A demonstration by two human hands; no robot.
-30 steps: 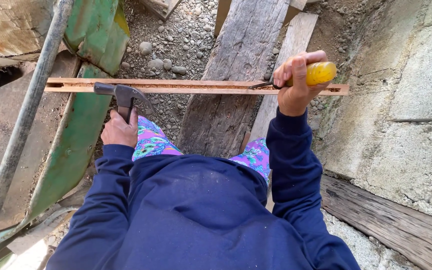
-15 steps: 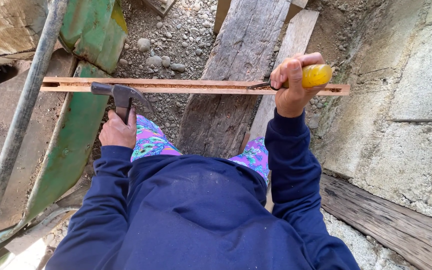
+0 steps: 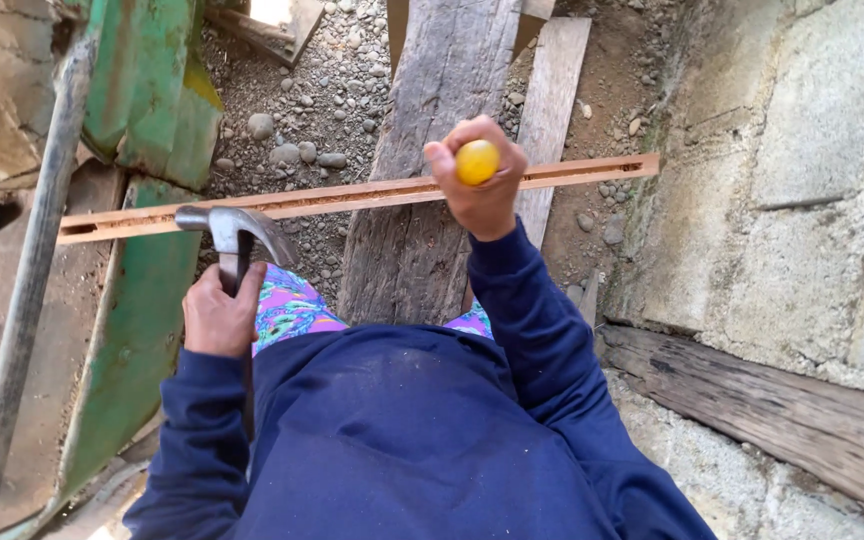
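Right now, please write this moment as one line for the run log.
left hand: holds claw hammer | right hand: grips yellow-handled tool upright on grooved wooden strip | strip lies across grey plank

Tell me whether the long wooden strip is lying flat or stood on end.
Lying flat: the wooden strip runs crosswise over the grey plank, under the right hand.

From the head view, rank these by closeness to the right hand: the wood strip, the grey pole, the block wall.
1. Wood strip: directly under the right hand, which grips a yellow handle.
2. Block wall: off to the right.
3. Grey pole: far left, beyond the left hand.
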